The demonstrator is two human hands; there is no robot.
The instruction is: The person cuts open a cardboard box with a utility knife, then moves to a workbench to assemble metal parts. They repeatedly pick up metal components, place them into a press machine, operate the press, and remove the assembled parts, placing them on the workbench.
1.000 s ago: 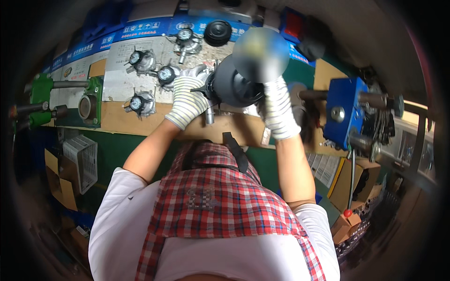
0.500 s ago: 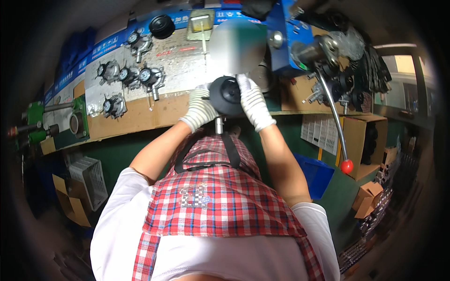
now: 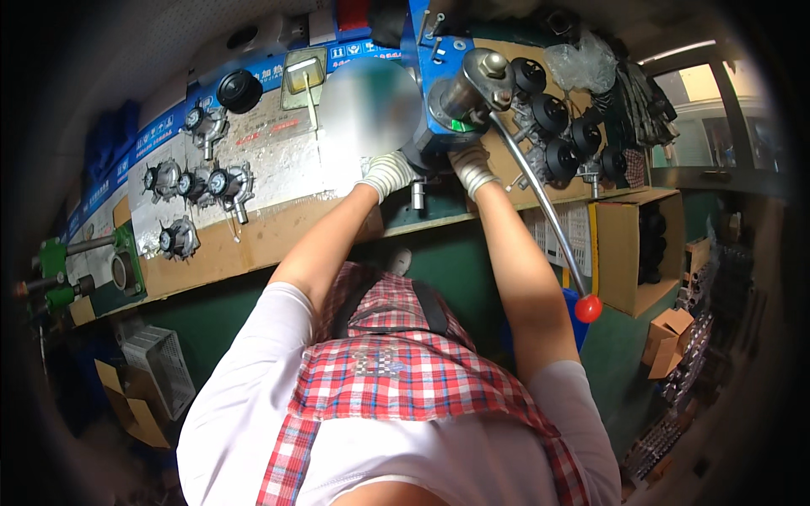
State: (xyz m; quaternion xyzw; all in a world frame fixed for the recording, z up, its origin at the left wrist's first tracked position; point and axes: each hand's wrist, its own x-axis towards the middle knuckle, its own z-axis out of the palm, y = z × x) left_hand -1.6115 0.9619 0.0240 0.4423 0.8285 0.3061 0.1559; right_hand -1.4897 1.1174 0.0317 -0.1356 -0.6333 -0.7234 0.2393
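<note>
My gloved left hand (image 3: 388, 174) grips the left side of a water pump with a black pulley (image 3: 419, 160), under the blue lever press (image 3: 447, 139). The pump's short metal pipe (image 3: 418, 197) points toward me. At its other side my gloved right hand (image 3: 474, 166) closes on it, fingers partly hidden behind the press. The press head covers most of the pulley. The press's long lever (image 3: 540, 190), tipped with a red ball (image 3: 588, 309), slants down to the right beside my right forearm.
Several bare water pumps (image 3: 193, 182) lie left on the bench beside a loose black pulley (image 3: 240, 90). Right of the press stand several pumps with pulleys fitted (image 3: 561, 158). A green clamp-like fixture (image 3: 122, 268) is far left; a cardboard box (image 3: 637, 253) holds black parts at right.
Both hands have carried the pump forward and right, away from my apron, to beneath the press head. The view has shifted to the right.
</note>
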